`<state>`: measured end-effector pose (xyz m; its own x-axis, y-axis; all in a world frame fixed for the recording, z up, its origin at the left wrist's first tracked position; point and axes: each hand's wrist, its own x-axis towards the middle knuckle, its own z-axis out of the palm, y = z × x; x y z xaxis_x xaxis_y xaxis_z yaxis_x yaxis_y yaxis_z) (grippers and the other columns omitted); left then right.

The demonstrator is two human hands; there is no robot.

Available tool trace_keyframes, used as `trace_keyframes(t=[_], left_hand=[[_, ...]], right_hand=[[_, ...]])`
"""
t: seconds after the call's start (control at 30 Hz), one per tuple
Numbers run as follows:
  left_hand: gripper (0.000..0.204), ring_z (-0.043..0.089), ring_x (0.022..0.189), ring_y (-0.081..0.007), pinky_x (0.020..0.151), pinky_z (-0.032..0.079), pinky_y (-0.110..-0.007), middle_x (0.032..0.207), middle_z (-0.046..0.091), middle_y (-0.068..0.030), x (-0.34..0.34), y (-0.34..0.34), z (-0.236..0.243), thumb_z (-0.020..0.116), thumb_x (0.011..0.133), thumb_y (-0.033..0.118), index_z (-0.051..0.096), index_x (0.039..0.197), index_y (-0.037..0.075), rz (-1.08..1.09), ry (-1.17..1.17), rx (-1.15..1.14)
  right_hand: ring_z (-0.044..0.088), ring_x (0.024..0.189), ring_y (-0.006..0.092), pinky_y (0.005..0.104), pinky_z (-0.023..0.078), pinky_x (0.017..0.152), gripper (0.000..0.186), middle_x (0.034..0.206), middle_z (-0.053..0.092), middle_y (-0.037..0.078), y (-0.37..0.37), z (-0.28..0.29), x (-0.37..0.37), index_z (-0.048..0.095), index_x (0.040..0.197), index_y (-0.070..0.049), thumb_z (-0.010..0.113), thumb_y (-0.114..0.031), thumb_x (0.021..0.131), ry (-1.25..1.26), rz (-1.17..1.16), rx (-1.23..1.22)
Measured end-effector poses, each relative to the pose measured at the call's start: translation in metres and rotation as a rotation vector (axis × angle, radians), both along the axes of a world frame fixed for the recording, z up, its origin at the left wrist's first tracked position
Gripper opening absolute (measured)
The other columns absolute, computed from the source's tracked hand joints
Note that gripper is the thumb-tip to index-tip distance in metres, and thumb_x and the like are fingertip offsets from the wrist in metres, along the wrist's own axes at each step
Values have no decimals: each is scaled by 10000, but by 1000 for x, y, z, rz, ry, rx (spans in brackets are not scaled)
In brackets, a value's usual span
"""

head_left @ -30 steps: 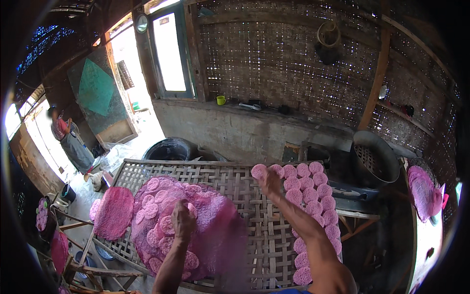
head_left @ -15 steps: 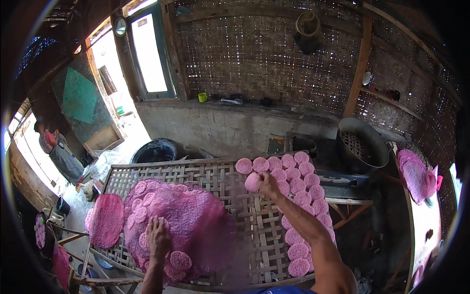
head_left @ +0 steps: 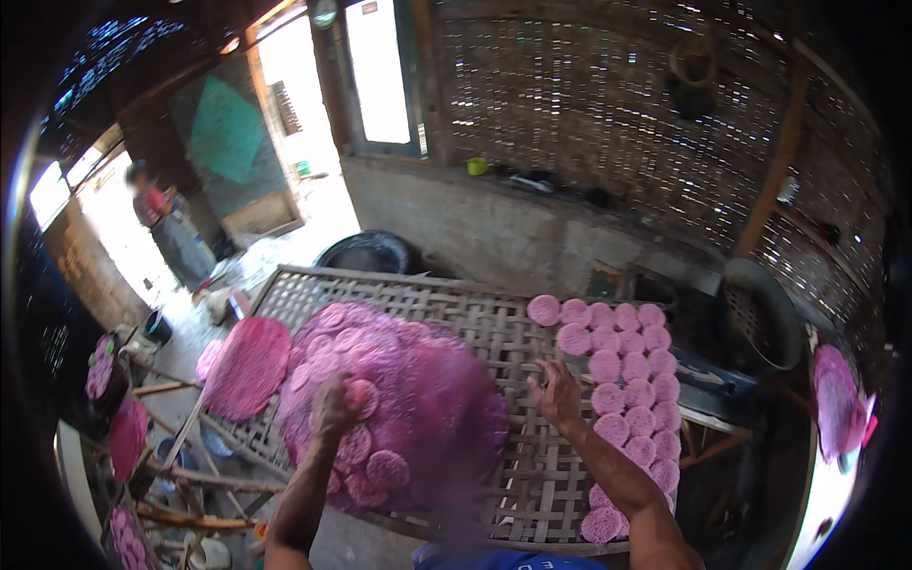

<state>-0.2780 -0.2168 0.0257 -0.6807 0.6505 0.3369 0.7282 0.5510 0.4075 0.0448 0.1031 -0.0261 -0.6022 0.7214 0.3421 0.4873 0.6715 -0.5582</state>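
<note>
On a woven bamboo rack (head_left: 456, 306) lies a heap of flat round pink cakes (head_left: 388, 469) with a grainy surface, over a pink-purple cloth-like mat (head_left: 446, 399). My left hand (head_left: 332, 408) is at the heap, its fingers curled round the edge of one pink cake (head_left: 362, 397). My right hand (head_left: 557, 391) hovers over bare slats, empty, its fingers apart. Just beyond it sits a single pink cake (head_left: 574, 339) at the left end of the second row. Rows of the same cakes (head_left: 638, 392) lie flat along the rack's right side.
An oval pink mat (head_left: 249, 369) lies at the rack's left end. Behind the rack stand a dark tub (head_left: 366, 254) and, to the right, a large metal pan (head_left: 758, 313). Another person (head_left: 176, 233) stands at the far left. A yellow-green mug (head_left: 476, 166) is on the wall ledge.
My right hand has let go of a pink cake at the second row's left end and drawn back nearer. My left hand has closed on a cake in the heap. The view has shifted left.
</note>
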Motion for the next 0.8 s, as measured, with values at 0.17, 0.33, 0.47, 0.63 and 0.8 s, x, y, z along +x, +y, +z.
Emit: trace_keyframes(t=[0.17, 0.33, 0.47, 0.63, 0.8], left_hand=[[318, 750, 891, -351, 782, 586, -461, 962, 756, -182, 40, 35, 14, 722, 968, 218, 674, 1246, 69, 80, -165, 106], [388, 738, 954, -373, 845, 586, -477, 1098, 746, -176, 100, 77, 29, 764, 930, 183, 665, 1286, 64, -27, -306, 210], [490, 672, 1208, -372, 1021, 542, -466, 1324, 684, -188, 121, 83, 28, 794, 887, 166, 658, 1346, 67, -477, -100, 303], [510, 414, 1541, -382, 1270, 331, -486, 1595, 525, -211, 81, -11, 23, 656, 918, 80, 644, 1426, 40, -222, 25, -66], [560, 428, 1530, -403, 1253, 376, -453, 1606, 504, -234, 72, -84, 16, 646, 870, 44, 629, 1429, 19, -215, -62, -304]], right_hand=[[760, 859, 206, 363, 617, 785, 455, 1129, 752, 110, -79, 26, -48, 660, 1342, -10, 741, -307, 1007, 98, 463, -661], [757, 927, 171, 345, 624, 721, 417, 1074, 775, 85, -105, 34, -110, 706, 1278, -55, 652, -417, 1078, 283, 486, -1551], [761, 856, 203, 366, 640, 662, 350, 1032, 777, 123, -72, 14, -126, 726, 1223, -38, 660, -339, 1058, 593, 254, -1590], [771, 902, 384, 473, 629, 788, 317, 1065, 773, 235, 42, -16, -96, 759, 1131, -19, 682, -245, 923, 264, -29, -718], [741, 873, 412, 481, 591, 789, 298, 976, 772, 162, 117, -28, -71, 788, 1115, -134, 731, -279, 862, -50, -141, -195]])
